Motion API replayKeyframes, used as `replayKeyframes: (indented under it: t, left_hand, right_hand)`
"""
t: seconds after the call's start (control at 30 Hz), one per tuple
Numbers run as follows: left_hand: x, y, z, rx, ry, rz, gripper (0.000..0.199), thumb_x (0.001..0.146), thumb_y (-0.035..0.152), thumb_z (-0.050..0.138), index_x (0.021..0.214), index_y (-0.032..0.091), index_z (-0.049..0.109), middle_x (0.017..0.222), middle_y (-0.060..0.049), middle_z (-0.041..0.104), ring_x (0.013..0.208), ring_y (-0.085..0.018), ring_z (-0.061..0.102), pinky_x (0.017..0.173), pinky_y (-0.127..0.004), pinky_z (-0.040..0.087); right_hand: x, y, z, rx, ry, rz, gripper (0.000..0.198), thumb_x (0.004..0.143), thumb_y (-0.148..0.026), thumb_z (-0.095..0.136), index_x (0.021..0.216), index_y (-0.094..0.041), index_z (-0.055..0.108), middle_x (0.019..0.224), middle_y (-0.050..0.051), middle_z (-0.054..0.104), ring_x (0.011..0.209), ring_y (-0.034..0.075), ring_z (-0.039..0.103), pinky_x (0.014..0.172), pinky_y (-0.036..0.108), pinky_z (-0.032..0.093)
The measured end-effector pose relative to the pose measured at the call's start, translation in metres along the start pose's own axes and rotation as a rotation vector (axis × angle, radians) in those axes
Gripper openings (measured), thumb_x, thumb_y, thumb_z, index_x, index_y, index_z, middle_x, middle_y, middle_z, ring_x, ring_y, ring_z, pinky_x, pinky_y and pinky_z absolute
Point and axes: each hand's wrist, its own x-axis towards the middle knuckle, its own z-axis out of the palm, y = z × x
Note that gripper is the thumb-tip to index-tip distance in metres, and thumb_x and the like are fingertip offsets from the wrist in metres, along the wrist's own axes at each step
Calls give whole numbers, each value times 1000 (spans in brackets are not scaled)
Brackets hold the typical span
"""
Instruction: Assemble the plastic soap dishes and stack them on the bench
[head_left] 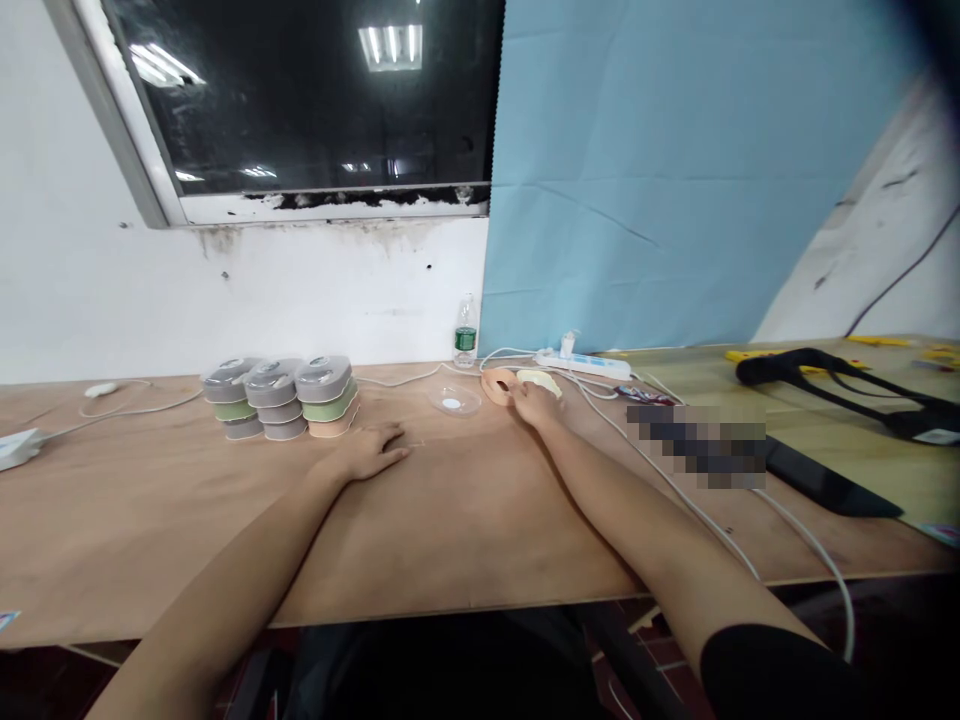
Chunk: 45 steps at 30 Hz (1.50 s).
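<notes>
My left hand (373, 452) lies palm down on the brown tabletop, fingers spread, with nothing in it. Just left of it stand stacked small containers in three columns: a left stack (238, 398), a middle stack (279, 398) and a right stack (325, 396), with grey lids and grey, green and peach layers. Farther right, my right hand (535, 402) has its fingers closed at the rim of a peach-coloured container (496, 386). Behind that hand sits a pale yellow container (546, 380), partly hidden. A clear round lid (454, 400) with a white spot lies between my hands.
A plastic bottle (465, 335) stands against the wall. A white power strip (592, 365) and loose cables (675, 488) run along the right side. A dark flat device (825, 478) and a black strap-like frame (832, 385) lie at the far right. The table's front edge (465, 606) is near me.
</notes>
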Motion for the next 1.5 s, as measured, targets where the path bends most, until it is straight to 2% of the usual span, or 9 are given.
replayKeyframes:
  t: [0.17,0.4,0.57,0.7,1.0,1.2,1.27,1.4,1.5]
  left_hand:
    - [1,-1,2,-16,5,-6,60,88,58,39,134,21,50,141,-9,47,129,-26,45,106,-39,35]
    - [1,-3,3,-25,10,13,60,89,59,39,134,21,50,141,-9,48,128,-27,46,106,-40,35]
    - [2,-3,2,21,-19,18,64,89,61,34,136,19,47,143,-10,46,131,-28,42,107,-42,34]
    - [2,-3,2,33,-26,14,64,89,61,34,136,19,47,143,-10,46,131,-28,43,107,-41,33]
    - [3,-4,3,18,-4,21,63,89,60,37,134,18,49,141,-11,48,128,-28,46,106,-40,34]
    - [3,-8,7,22,9,22,63,89,60,37,135,19,49,141,-10,48,129,-28,45,106,-40,34]
    - [3,-8,7,10,15,28,62,89,60,37,135,20,49,140,-10,48,129,-28,45,106,-41,35]
    - [3,-5,4,-7,14,46,63,89,60,38,136,20,48,140,-9,49,128,-28,45,106,-40,35]
    - [3,-2,1,-32,16,75,59,90,58,36,139,24,44,141,-6,48,126,-26,48,105,-39,37]
  right_hand:
    - [-13,-16,6,125,-64,-321,49,82,-54,54,117,-21,60,107,9,68,96,24,62,82,34,44]
    - [-43,-53,9,76,-43,-746,38,83,-39,57,116,-20,62,108,8,67,100,22,59,86,30,42]
    - [-43,-58,7,-105,55,-569,26,87,-35,48,93,-19,68,96,9,70,92,22,61,78,30,40]
    - [-38,-47,2,-187,-33,-434,36,88,-48,46,84,-19,67,90,9,70,78,21,62,65,28,37]
    - [-86,-86,-2,-77,-332,-902,47,72,-65,61,81,-19,61,77,5,65,66,16,53,57,24,30]
    - [-131,-117,-6,94,-312,-1209,23,80,-32,55,61,-19,56,62,1,59,57,12,47,57,26,29]
    - [-136,-119,-8,313,-159,-1134,25,80,-33,54,59,-19,53,58,0,55,56,12,45,57,26,30]
    - [-131,-118,-7,846,171,-632,27,85,-38,48,65,-20,47,58,-3,47,55,11,42,55,24,33]
    - [-114,-113,4,1026,189,-388,29,82,-37,49,60,-21,40,55,-5,39,54,11,38,53,23,32]
